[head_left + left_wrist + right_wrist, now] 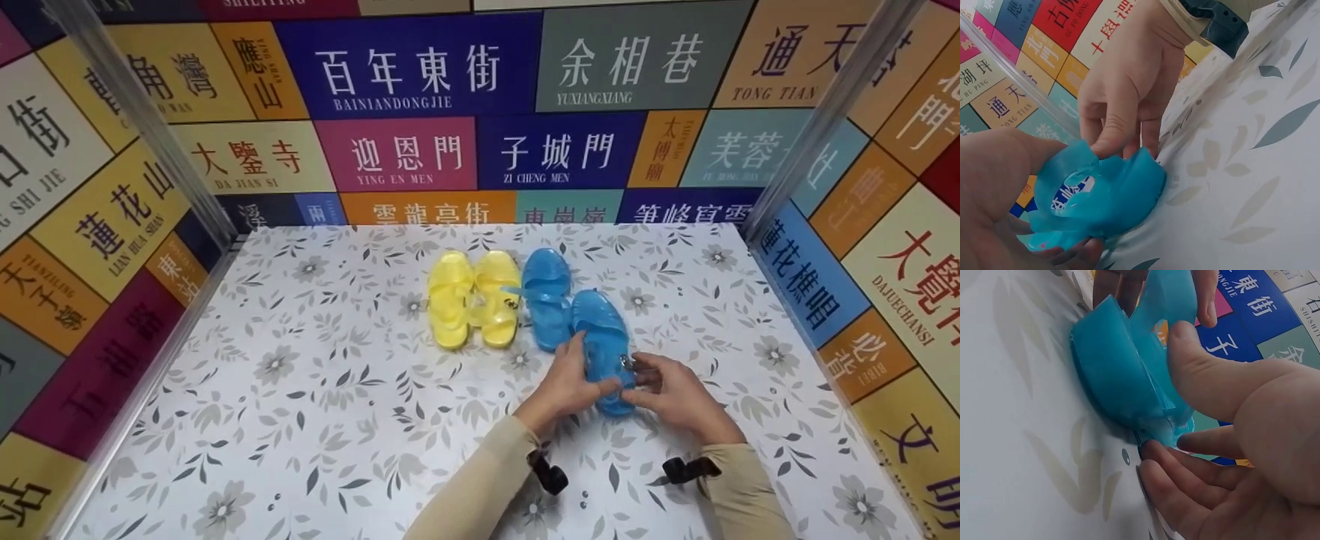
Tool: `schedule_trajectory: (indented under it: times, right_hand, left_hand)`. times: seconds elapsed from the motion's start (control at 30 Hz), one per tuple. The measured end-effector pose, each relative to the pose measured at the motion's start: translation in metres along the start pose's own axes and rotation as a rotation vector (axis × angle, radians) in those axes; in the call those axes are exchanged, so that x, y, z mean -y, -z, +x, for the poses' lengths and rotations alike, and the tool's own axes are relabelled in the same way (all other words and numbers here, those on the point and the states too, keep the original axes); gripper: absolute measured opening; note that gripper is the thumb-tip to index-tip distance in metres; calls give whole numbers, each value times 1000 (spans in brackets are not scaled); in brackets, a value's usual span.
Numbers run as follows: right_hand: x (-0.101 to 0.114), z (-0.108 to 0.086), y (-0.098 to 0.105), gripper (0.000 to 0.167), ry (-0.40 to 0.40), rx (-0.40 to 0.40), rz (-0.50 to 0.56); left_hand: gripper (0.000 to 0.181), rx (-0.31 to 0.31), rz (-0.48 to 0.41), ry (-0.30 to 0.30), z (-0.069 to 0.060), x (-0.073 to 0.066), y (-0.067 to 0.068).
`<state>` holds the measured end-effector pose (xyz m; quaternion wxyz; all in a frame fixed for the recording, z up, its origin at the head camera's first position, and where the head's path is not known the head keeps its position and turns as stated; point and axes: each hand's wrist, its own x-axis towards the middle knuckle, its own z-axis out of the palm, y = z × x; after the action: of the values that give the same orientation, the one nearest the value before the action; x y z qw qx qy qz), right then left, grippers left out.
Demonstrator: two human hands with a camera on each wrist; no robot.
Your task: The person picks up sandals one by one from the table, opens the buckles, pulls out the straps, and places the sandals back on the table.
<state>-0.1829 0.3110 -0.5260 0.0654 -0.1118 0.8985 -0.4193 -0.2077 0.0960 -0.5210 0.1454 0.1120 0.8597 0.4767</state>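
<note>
A translucent blue sandal (598, 311) lies on the patterned tabletop with its toe pointing away from me. At its left side my left hand (564, 384) grips it, the thumb on the heel strap and fingers along the edge. My right hand (679, 396) pinches the strap from the right, close to a small shiny buckle (627, 362). Both wrist views show the upright heel end (1129, 191) of the sandal between the two hands. Its mate, another blue sandal (546, 270), lies just to the left, with a loose strap end sticking out leftward.
Left of the blue pair stands a pair of yellow sandals (452, 270), side by side. The white tabletop (300, 420) has a leaf and flower print. Walls of coloured sign panels (409, 67) rise at the back and both sides, with clear corner posts.
</note>
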Motion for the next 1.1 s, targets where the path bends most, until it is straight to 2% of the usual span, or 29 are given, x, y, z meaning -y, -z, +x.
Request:
schedule_trajectory:
  times: [0.07, 0.2, 0.3, 0.43, 0.57, 0.7, 0.87, 1.1]
  right_hand:
    - [0, -1, 1, 76, 9, 21, 6]
    - [1, -3, 2, 74, 38, 67, 6]
    - [2, -5, 2, 66, 26, 96, -3]
    - [5, -7, -1, 53, -37, 110, -17]
    - [9, -8, -6, 48, -86, 86, -36]
    - [11, -7, -7, 44, -83, 64, -60]
    - [11, -8, -6, 40, -74, 42, -68]
    - [10, -8, -7, 38, -41, -19, -70]
  left_hand:
    - [102, 14, -28, -22, -3, 0, 1]
    - [87, 74, -87, -77, -8, 3, 4]
    - [73, 101, -86, -37, -11, 5, 5]
    - [58, 55, -88, 17, -11, 6, 1]
    - [48, -14, -134, -4, -11, 12, -5]
    - [51, -42, -190, -28, -12, 15, -9]
    - [55, -48, -247, -68, -12, 15, -13]
    - [51, -100, -353, -96, -10, 15, -18]
